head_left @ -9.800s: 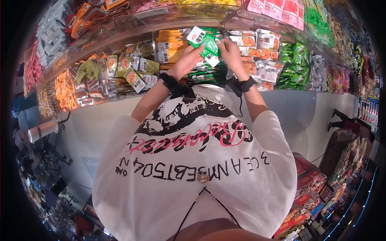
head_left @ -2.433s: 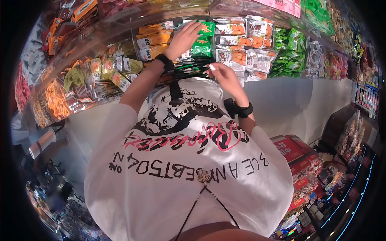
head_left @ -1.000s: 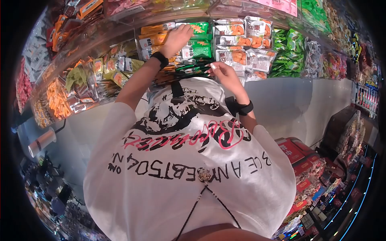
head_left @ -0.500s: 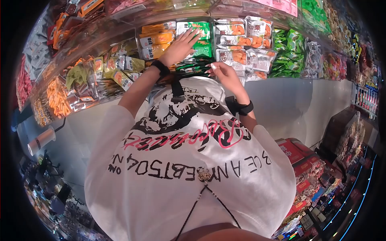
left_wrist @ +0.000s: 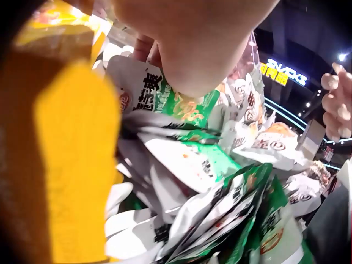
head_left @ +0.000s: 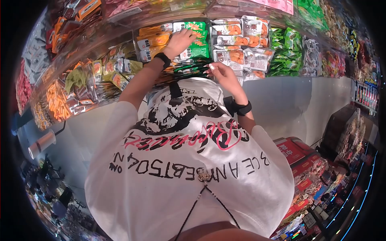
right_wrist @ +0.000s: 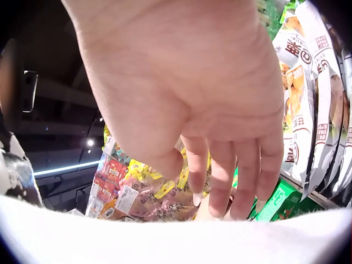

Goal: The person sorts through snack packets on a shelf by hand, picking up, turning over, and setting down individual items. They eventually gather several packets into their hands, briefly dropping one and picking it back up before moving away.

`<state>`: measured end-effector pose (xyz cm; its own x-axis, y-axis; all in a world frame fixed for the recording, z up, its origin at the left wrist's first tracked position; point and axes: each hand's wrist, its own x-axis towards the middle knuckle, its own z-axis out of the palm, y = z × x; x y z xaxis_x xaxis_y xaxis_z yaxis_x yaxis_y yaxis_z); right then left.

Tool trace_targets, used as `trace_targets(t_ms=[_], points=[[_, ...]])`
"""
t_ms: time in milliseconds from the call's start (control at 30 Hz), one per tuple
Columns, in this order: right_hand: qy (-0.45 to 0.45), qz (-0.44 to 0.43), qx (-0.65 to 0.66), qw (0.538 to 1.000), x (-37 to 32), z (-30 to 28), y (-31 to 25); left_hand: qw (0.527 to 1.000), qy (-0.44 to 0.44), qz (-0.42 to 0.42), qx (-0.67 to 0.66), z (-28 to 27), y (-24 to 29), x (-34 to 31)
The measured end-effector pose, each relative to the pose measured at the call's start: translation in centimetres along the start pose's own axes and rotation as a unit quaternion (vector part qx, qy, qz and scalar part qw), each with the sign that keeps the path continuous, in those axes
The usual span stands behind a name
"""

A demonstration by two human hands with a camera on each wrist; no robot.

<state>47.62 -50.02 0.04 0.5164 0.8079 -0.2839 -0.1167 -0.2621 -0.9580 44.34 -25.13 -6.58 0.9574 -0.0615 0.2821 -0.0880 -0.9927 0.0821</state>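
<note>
My left hand lies over a stack of green and white snack packets, its fingers near the top end of the uppermost ones. In the left wrist view the palm hangs above a green and white packet, with more packets leaning in a row below it. My right hand hovers in front of the same compartment, fingers loosely bent and nothing in them. The right wrist view shows its palm and fingers hanging down, with a green packet beyond the fingertips.
Orange packets fill the section to the left, and white chestnut packets the one to the right. Bright green packets stand farther right. A clear divider edge separates sections. A paper roll sticks out at the left.
Earlier both hands held up a green and white packet; both are now without it. Over the last second the left hand has shifted slightly over the green stack. The right hand has barely moved.
</note>
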Motion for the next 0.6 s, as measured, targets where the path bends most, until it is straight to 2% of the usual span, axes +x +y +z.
trace_targets(t_ms=[33, 100, 133, 200, 233, 267, 333, 367, 400, 467, 500, 533, 600], points=[[0.017, -0.013, 0.016, 1.000, 0.0, 0.1, 0.0, 1.000, -0.001, 0.002, 0.000, -0.5, 0.1, 0.1], [0.018, -0.011, 0.009, 1.000, 0.0, -0.1, 0.6, 0.988, 0.110, -0.007, -0.109, -2.3, 0.2, 0.3], [0.016, -0.008, 0.000, 1.000, 0.1, -0.2, 0.8, 0.988, 0.106, -0.006, -0.109, -3.5, 0.4, 0.5], [0.013, 0.004, 0.013, 1.000, 0.0, -0.3, 0.8, 0.962, 0.017, -0.177, -0.209, -5.4, 0.6, 0.4], [0.010, 0.013, 0.021, 1.000, 0.1, -0.3, 0.7, 0.938, 0.029, -0.193, -0.285, -4.9, 0.0, 0.3], [0.008, 0.013, 0.022, 1.000, 0.2, -0.3, 0.7, 0.938, 0.029, -0.195, -0.285, -4.2, -0.7, 0.3], [0.009, 0.004, 0.010, 1.000, 0.3, -0.3, 0.8, 0.820, -0.026, -0.255, -0.511, -4.4, -1.1, 0.7], [0.009, 0.004, 0.010, 1.000, 0.3, -0.3, 0.8, 0.802, -0.099, -0.278, -0.520, -4.7, -1.5, 0.7], [0.010, 0.000, 0.013, 1.000, 0.3, -0.2, 0.9, 0.802, -0.099, -0.277, -0.520, -3.2, -1.8, 0.5], [0.014, -0.005, 0.014, 1.000, 0.2, -0.3, 0.8, 0.870, -0.052, -0.162, -0.463, 1.0, -2.9, -0.1], [0.012, 0.000, 0.008, 1.000, 0.2, -0.3, 0.7, 0.844, -0.116, -0.160, -0.498, -0.2, -2.5, 0.3], [0.010, 0.004, 0.002, 1.000, 0.2, -0.3, 0.7, 0.844, -0.117, -0.160, -0.499, -0.7, -2.2, 0.6], [0.008, 0.004, 0.006, 1.000, 0.3, -0.3, 0.7, 0.888, -0.099, -0.128, -0.430, -1.3, -1.6, 1.1]])
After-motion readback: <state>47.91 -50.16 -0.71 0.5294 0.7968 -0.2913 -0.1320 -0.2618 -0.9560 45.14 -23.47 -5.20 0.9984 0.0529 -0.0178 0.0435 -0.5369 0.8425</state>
